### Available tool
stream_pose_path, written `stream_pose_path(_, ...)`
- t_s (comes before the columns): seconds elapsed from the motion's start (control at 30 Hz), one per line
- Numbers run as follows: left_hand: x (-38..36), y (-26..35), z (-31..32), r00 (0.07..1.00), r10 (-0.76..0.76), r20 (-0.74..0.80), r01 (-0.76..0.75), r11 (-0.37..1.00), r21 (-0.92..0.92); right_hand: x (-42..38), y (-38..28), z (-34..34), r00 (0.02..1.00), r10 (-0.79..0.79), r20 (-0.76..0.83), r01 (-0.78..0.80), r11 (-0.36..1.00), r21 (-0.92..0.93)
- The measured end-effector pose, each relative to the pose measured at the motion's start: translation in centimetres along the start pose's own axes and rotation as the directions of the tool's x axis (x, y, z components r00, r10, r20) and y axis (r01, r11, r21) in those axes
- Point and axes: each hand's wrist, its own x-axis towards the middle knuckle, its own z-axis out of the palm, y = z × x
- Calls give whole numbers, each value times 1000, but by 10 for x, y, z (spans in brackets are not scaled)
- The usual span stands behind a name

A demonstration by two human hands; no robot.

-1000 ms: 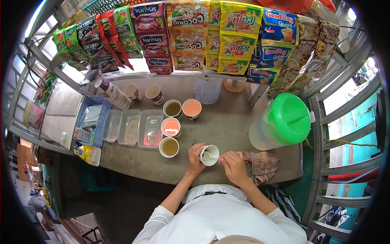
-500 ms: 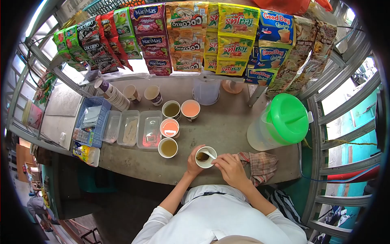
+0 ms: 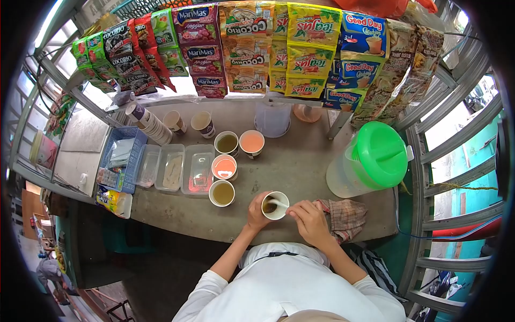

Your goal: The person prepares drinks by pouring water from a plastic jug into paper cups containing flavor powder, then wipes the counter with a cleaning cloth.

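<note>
Fingers of the left hand [image 3: 258,212] wrap the side of a white cup [image 3: 275,205] standing near the counter [image 3: 300,161] front edge, so the cup's left wall and base are hidden and only a sliver of dark drink shows inside. Just right of it, the right hand [image 3: 308,219] pinches a pale spoon [image 3: 278,203] whose bowl dips out of sight in the liquid. A checked cloth [image 3: 347,217] is partly covered by that wrist.
</note>
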Motion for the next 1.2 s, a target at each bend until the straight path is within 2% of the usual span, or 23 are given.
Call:
stream_pose_path(0.47, 10, 4, -4, 993, 111, -31, -109, 991, 78, 4, -5, 7, 995, -68, -78, 62, 996, -69)
stream_pose_path(0.77, -2, -10, 2, 990, 111, -91, -109, 994, 26, 6, -8, 17, 997, -59, -56, 60, 998, 24)
stream_pose_path(0.87, -8, -14, 4, 993, 61, -103, -65, 997, -33, 7, -10, 17, 996, -54, -65, 57, 997, 48)
stream_pose_path(1.2, 0, -1, 2, 990, 21, -138, -24, 1000, -20, 7, -10, 18, 998, -9, -67, 13, 999, 49)
